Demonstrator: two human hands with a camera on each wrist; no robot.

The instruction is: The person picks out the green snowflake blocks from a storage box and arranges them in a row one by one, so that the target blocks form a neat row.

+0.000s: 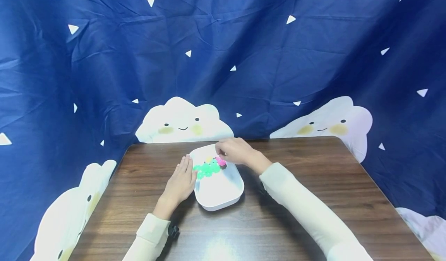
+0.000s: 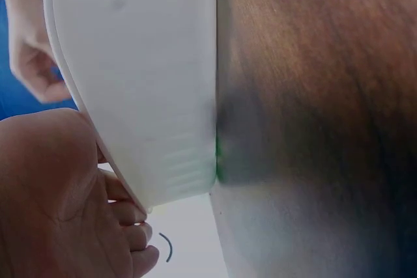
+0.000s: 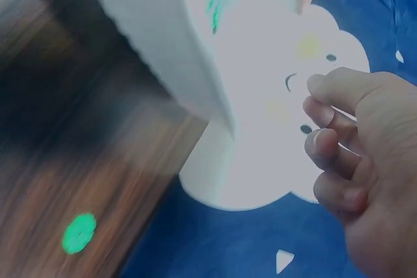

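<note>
White tray [image 1: 217,199] sits mid-frame on the bench [image 1: 313,230], left hand [image 1: 181,183] flat against its side, right hand [image 1: 234,151] fingers curled over the colourful pieces [image 1: 209,169]; I'd brace the tray and pick slowly.

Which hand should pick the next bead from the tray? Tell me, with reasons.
Right. The right hand is curled over the beads in the tray; the left hand lies flat against its side, steadying it.

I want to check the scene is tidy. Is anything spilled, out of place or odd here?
One small green piece lies on the wooden table, outside the white tray that holds the other coloured pieces. It shows only in the blurred right wrist view. Nothing else stands out.
</note>
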